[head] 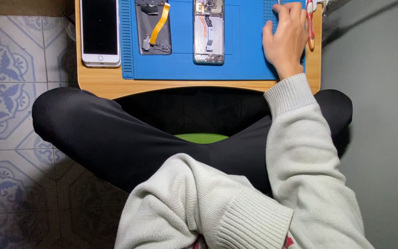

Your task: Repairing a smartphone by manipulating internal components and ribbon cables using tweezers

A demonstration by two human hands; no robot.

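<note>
My right hand (285,39) reaches forward, palm down, onto the right part of a blue work mat (180,64). Its fingertips meet the frame's top edge, so I cannot tell whether they hold anything. A red-handled tool (310,27) lies just right of the hand. On the mat sit an opened phone body with bare circuitry (208,32) and a dark phone part with an orange ribbon cable (153,27). My left sleeve (199,203) is folded across my lap, and the left hand is hidden.
A white phone with a dark screen (100,32) lies on the wooden lap table (107,83), left of the mat. My crossed legs in black trousers (116,133) sit under the table. Patterned tiles (10,92) are at left, grey floor (378,92) at right.
</note>
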